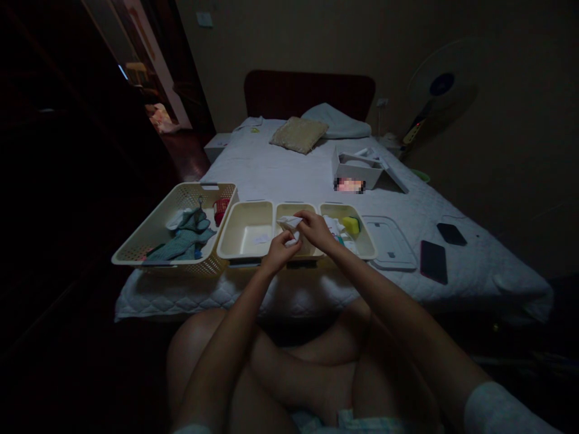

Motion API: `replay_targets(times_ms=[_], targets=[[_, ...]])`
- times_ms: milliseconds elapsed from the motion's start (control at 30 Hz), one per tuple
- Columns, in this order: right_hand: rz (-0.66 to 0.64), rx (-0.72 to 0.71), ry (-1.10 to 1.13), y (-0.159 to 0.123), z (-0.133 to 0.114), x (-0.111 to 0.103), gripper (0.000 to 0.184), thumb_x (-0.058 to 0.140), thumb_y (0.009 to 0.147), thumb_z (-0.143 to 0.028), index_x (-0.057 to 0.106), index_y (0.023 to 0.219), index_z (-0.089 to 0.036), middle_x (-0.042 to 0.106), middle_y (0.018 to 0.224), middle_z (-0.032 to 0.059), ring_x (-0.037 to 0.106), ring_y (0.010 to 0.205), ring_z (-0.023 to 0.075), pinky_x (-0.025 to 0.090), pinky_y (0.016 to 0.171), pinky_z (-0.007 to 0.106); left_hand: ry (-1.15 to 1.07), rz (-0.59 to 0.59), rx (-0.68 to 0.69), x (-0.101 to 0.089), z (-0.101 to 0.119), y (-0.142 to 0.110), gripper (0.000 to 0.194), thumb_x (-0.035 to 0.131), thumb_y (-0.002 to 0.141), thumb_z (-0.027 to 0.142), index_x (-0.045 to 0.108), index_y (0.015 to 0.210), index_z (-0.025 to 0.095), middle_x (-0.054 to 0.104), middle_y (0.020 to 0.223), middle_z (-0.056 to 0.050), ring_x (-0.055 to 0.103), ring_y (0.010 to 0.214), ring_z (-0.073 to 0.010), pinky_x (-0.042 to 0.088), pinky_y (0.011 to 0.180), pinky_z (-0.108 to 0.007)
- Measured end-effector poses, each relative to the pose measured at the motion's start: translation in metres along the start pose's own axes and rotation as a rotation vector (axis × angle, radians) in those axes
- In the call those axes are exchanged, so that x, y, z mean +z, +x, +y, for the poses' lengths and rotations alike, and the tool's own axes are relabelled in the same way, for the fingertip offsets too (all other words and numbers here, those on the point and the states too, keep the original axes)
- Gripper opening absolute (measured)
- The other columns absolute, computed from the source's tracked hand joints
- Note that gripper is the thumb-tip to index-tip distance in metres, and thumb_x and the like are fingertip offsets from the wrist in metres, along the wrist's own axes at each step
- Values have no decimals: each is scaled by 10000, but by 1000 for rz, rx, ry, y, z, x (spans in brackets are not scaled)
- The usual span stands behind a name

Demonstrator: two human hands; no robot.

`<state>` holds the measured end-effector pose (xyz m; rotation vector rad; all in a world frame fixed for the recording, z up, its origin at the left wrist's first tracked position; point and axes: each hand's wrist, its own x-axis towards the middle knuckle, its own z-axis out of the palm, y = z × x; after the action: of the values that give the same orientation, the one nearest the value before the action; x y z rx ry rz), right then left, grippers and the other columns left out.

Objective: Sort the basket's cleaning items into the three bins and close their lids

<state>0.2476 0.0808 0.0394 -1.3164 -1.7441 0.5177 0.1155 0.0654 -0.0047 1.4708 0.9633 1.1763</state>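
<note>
White cloth (289, 224) pinched between both grips, left hand (279, 250) below, right hand (315, 229) above, over middle tray (283, 211).

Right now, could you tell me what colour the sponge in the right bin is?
Yellow sponge, head view.

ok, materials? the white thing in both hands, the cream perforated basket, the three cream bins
Small white crumpled item, pinched by left hand and right hand: looks like tissue or thin paper, matte, creased; too dim to be sure. Cream perforated rectangular basket: moulded plastic, regular hole grid in the walls. Three cream rectangular bins: smooth plastic, slight sheen, rounded rolled rims.
</note>
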Motion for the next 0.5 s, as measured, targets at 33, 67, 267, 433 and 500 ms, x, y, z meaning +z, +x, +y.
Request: replay_targets(times_ms=[33,67,267,433,500], targets=[[4,28,23,0,0,-1,260,436,694,-130,645,846,-161,653,820,28,581,788,150,444,760,287,-2,-7,3,0,0,0,221,670,604,285,484,552,178,490,571,46,427,590,-99,339,575,-207],[13,56,63,1,0,-2,252,440,691,-143,644,838,-159,653,809,24,580,774,149,445,744,282,-5,-11,8,-1,0,-1,231,670,609,287,475,550,178,484,571,46,426,592,-99,338,579,-207],[80,209,400,4,-3,-11,233,507,661,-245,635,829,-149,646,787,19,570,717,133,449,691,262,-79,-22,18,-6,2,0,225,706,591,268,502,608,176,526,668,23,491,682,-122,383,693,-235],[59,291,498,0,-11,-17,250,534,638,-270,632,840,-159,641,742,0,538,627,104,435,611,229,-370,66,-57,-8,6,2,542,791,500,230,544,982,204,563,1050,-60,533,974,-184,403,850,-284],[41,302,513,-3,-12,-17,254,555,637,-298,629,837,-159,638,740,1,526,604,97,426,581,219,-467,76,-96,-9,6,3,662,798,500,229,497,1090,222,520,1155,-84,526,1037,-194,394,896,-310]])
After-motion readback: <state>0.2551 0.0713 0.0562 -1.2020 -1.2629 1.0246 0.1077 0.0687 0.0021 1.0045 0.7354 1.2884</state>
